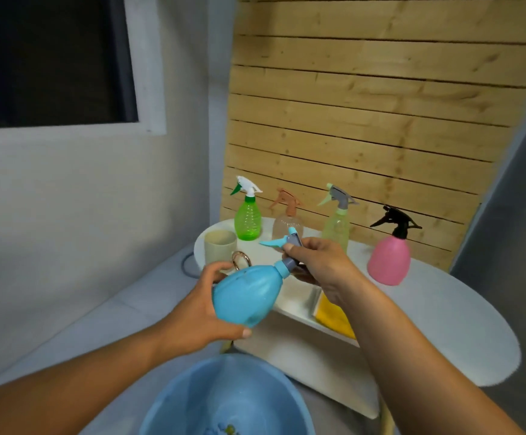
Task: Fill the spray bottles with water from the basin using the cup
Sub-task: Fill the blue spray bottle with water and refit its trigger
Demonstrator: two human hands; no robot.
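Gripped in both hands, a blue spray bottle (249, 293) is held tilted above the blue basin (227, 400), its nozzle pointing up and away. Its rounded body is cupped by the left hand (205, 309), fingers and thumb curled round it; its grey trigger head (290, 246) is enclosed by the curled fingers of the right hand (315, 262). On the white oval table (443, 309) behind, a beige cup (220, 246) is seen at the left end, with a green spray bottle (248, 211) just beside it. Further right, a clear bottle with a brown trigger (286, 218), a pale yellow-green bottle (337, 221) and a pink bottle with a black trigger (388, 252) are lined up before a wooden slat panel (365, 105). A yellow cloth (334, 315) is seen on a lower shelf.
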